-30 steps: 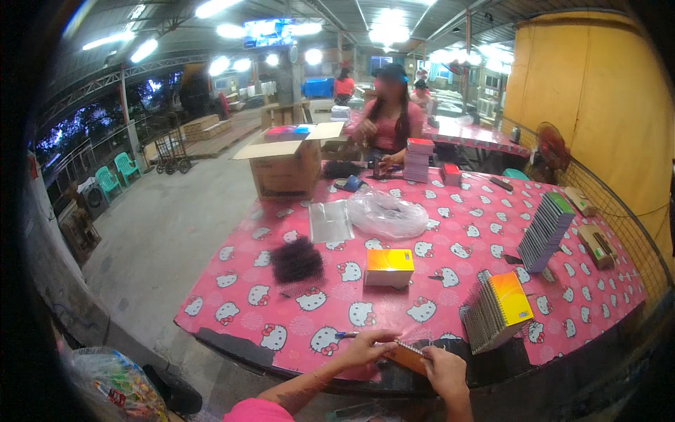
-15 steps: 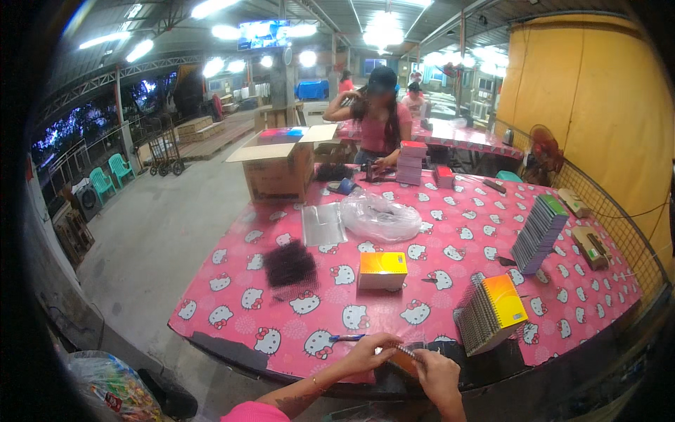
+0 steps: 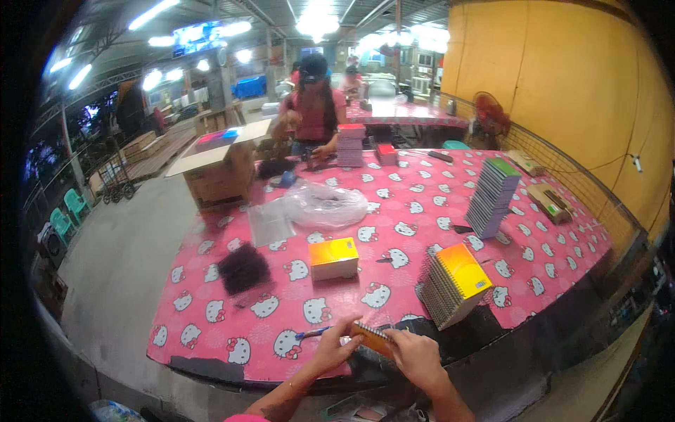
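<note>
A small spiral-bound notebook (image 3: 373, 339) with an orange cover is held between both hands at the near table edge, its coil along the top. My left hand (image 3: 336, 347) grips its left end, and my right hand (image 3: 418, 357) is closed on its right end. Beside the left hand lies a blue pen (image 3: 312, 333). Right of my right hand stands a tall stack of yellow-orange spiral notebooks (image 3: 455, 283), coils facing left. A shorter block of yellow-topped notebooks (image 3: 333, 258) sits farther off, and a dark, bristly bundle (image 3: 243, 269) lies to its left.
The pink patterned table (image 3: 415, 205) carries a coil of clear plastic (image 3: 328, 205), clear sheets (image 3: 271, 225), a leaning green-topped notebook stack (image 3: 493, 197) and an open cardboard box (image 3: 219, 179). Across it, a co-worker (image 3: 315, 112) stands by a pink-purple stack (image 3: 350, 146).
My view has swung to the right, so the scene sits farther left. The notebook in my hands has been raised and tilted, showing more of its orange cover. The co-worker's raised hand has come down.
</note>
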A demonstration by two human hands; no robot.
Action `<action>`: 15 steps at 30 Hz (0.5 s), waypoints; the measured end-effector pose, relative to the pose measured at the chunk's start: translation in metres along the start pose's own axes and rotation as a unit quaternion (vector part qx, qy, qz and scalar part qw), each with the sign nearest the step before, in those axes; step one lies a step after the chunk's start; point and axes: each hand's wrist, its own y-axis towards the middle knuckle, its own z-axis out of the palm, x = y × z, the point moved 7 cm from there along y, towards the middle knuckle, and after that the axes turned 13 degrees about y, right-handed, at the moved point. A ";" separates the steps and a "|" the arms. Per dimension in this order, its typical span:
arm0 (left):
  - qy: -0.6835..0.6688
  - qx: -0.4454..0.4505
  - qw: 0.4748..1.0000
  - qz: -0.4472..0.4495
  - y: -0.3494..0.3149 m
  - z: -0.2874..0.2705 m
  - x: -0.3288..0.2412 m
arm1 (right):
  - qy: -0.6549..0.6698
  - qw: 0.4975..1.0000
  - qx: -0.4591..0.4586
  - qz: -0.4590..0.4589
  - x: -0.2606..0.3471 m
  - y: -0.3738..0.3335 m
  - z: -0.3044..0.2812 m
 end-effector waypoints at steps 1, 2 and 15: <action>0.000 0.030 1.000 -0.006 0.003 0.004 0.011 | -0.008 1.000 -0.011 -0.002 0.006 0.000 -0.009; -0.002 0.033 0.999 -0.002 0.003 0.007 0.018 | -0.011 1.000 -0.014 -0.001 0.010 0.000 -0.017; -0.063 -0.057 0.992 0.093 0.029 -0.013 -0.071 | 0.227 0.912 -0.329 0.091 -0.041 0.026 -0.172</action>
